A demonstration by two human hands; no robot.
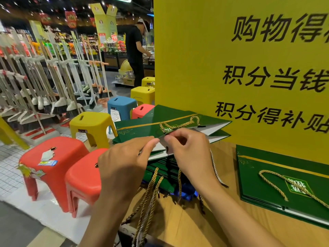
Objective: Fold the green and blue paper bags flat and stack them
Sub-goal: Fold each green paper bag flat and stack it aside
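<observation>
In the head view, your left hand (124, 163) and right hand (188, 150) meet at the near edge of the green bag (170, 116). Each pinches that paper lip between thumb and forefinger, with the fingertips nearly touching. You hold the bag lifted off the desk (222, 221), half collapsed, and its white lining shows where the sides gape toward the yellow board (204, 68). It hangs over a loose pile (160, 172) of more green bags. Something blue, probably a blue bag (185, 192), peeps out at the bottom of that pile.

Expect the bag to be light but stiff. It looks like coated card that will follow its own creases and dent if you force it elsewhere. The surface looks glossy, so I judge a pinch on the lip or along a crease safer than a flat palm sliding on the panel. The gold rope handle (179, 124) lies across the top panel. Cords from the pile dangle over the desk's front edge and could snag.

The board stands close behind the bag, so you have little space to push away from yourself. The pile overhangs the desk's left corner above the stools (57, 157), so anything that slips there goes to the floor. To your right the flat stack (277, 184) lies against the board. Bare wood separates it from your hands, and that is the likely place to set the bag down.
</observation>
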